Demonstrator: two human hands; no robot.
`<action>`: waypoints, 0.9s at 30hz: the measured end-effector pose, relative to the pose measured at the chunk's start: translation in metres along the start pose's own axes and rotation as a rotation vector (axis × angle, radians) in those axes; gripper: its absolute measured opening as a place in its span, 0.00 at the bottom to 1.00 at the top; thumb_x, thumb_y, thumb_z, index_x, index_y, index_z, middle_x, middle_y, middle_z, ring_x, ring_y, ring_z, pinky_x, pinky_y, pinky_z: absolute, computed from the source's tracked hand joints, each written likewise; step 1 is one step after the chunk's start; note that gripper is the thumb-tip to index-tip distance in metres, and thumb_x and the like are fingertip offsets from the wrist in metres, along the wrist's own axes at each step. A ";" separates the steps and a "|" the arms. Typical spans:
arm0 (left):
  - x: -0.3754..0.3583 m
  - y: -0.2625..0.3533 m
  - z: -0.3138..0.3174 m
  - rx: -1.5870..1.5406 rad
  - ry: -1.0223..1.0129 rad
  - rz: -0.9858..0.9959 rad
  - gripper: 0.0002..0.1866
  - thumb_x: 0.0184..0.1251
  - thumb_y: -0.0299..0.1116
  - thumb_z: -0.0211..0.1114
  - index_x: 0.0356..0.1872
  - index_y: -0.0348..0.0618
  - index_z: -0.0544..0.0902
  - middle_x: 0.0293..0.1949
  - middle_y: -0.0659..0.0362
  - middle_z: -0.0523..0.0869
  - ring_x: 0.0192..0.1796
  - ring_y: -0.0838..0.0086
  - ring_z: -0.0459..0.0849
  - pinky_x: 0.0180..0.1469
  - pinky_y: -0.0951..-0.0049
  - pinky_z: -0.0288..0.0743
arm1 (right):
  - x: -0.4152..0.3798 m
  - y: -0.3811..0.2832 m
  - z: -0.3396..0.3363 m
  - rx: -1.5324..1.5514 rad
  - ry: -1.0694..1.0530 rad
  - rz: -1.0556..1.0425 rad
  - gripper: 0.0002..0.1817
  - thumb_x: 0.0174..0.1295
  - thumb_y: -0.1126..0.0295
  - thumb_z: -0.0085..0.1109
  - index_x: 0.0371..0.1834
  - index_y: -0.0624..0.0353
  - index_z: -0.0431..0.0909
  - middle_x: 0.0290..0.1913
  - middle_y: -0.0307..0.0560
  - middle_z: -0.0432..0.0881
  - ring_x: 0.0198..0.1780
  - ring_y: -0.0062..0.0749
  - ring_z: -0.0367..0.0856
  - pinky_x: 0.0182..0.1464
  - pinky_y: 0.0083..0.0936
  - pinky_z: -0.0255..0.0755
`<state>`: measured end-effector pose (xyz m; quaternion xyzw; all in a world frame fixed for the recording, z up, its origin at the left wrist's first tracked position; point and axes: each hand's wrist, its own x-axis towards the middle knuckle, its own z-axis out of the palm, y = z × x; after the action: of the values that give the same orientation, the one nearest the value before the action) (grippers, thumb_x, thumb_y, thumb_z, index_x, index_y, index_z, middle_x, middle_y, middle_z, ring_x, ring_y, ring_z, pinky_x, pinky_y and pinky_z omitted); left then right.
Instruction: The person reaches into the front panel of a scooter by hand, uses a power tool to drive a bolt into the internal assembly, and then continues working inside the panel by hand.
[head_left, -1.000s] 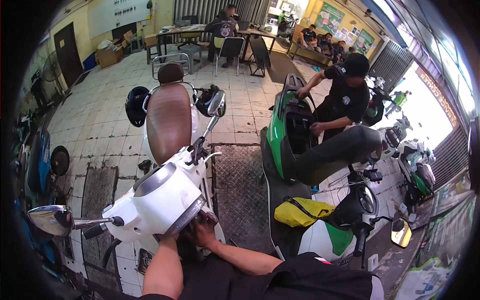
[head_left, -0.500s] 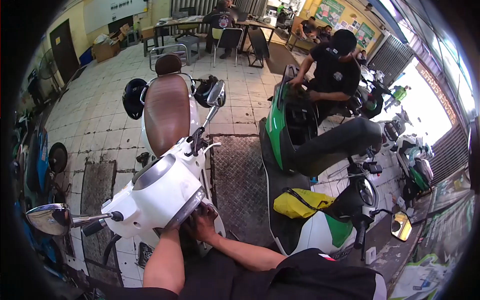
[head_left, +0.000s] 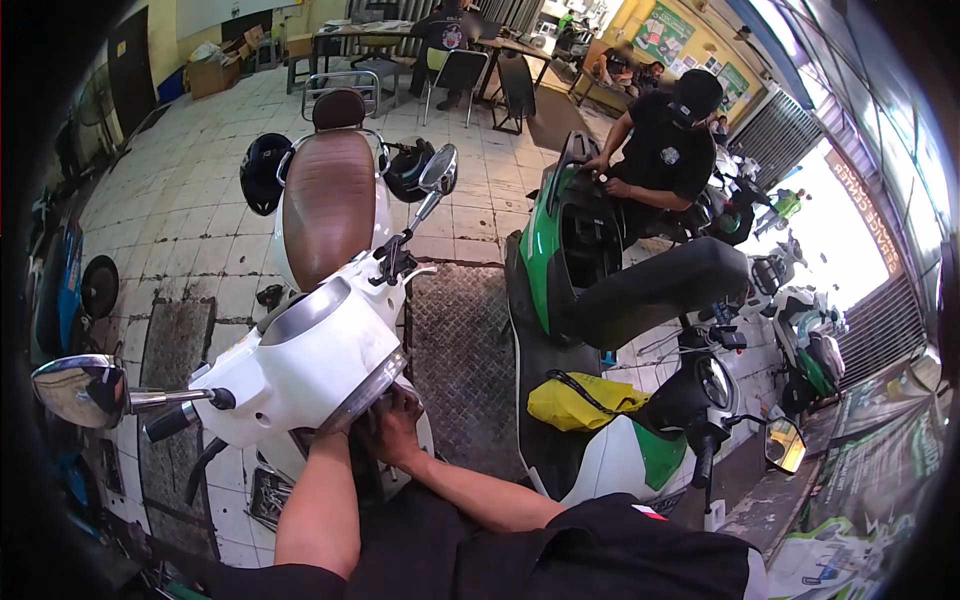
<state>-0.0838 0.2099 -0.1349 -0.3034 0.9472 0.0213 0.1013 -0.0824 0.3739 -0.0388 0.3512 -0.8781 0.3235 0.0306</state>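
Note:
Right in front of me stands a white scooter [head_left: 320,365] with a brown seat [head_left: 330,205]. My right hand [head_left: 396,428] is at the front of it, just below the rim of the headlight [head_left: 368,392]. Its fingers are bent inward, and whatever they grip is hidden. My left forearm [head_left: 320,500] reaches up under the same headlight housing. The front of the scooter covers my left hand, so its fingers do not show.
To the right is a green and white scooter [head_left: 540,260] with its black seat [head_left: 660,290] raised and a yellow bag [head_left: 580,400] on it. A co-worker [head_left: 665,150] leans over its rear. The left mirror [head_left: 82,390] juts out. A metal plate [head_left: 460,350] lies between the scooters.
My view has shifted slightly, so the scooters appear a little further left and up. Both my arms stay at the headlight. The co-worker's hands have moved a little at the green scooter's rear.

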 end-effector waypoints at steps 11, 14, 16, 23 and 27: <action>0.001 0.001 0.003 -0.043 0.007 -0.002 0.29 0.71 0.49 0.39 0.68 0.48 0.59 0.69 0.57 0.59 0.71 0.60 0.54 0.70 0.59 0.51 | 0.001 -0.003 0.001 -0.007 0.058 -0.014 0.35 0.45 0.53 0.66 0.58 0.53 0.68 0.59 0.61 0.56 0.58 0.56 0.51 0.58 0.50 0.48; 0.000 0.002 0.004 -0.051 0.007 -0.010 0.28 0.71 0.49 0.39 0.68 0.47 0.59 0.69 0.57 0.59 0.71 0.60 0.55 0.70 0.59 0.52 | 0.000 -0.002 0.002 -0.027 0.071 -0.024 0.36 0.43 0.53 0.66 0.58 0.52 0.68 0.59 0.60 0.57 0.57 0.55 0.52 0.57 0.49 0.48; 0.001 0.001 0.003 -0.050 0.008 -0.009 0.28 0.71 0.49 0.39 0.68 0.47 0.59 0.69 0.57 0.59 0.71 0.60 0.55 0.70 0.59 0.52 | 0.000 -0.001 0.002 -0.027 0.065 -0.027 0.36 0.43 0.54 0.66 0.58 0.52 0.68 0.59 0.60 0.57 0.57 0.56 0.51 0.57 0.49 0.48; 0.000 0.002 0.007 -0.058 0.006 -0.008 0.28 0.71 0.50 0.38 0.68 0.47 0.59 0.69 0.57 0.60 0.71 0.60 0.55 0.70 0.59 0.52 | 0.000 0.004 0.010 -0.006 0.068 -0.029 0.37 0.43 0.55 0.66 0.59 0.51 0.67 0.59 0.59 0.56 0.58 0.56 0.51 0.57 0.50 0.47; 0.001 0.002 0.007 -0.064 0.008 -0.013 0.28 0.71 0.50 0.38 0.68 0.47 0.59 0.69 0.57 0.60 0.71 0.60 0.55 0.70 0.59 0.53 | 0.001 0.002 0.008 -0.018 0.081 -0.037 0.37 0.43 0.54 0.66 0.60 0.51 0.66 0.60 0.59 0.55 0.59 0.56 0.50 0.57 0.50 0.47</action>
<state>-0.0844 0.2113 -0.1424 -0.3130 0.9444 0.0498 0.0880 -0.0832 0.3696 -0.0465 0.3536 -0.8724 0.3288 0.0755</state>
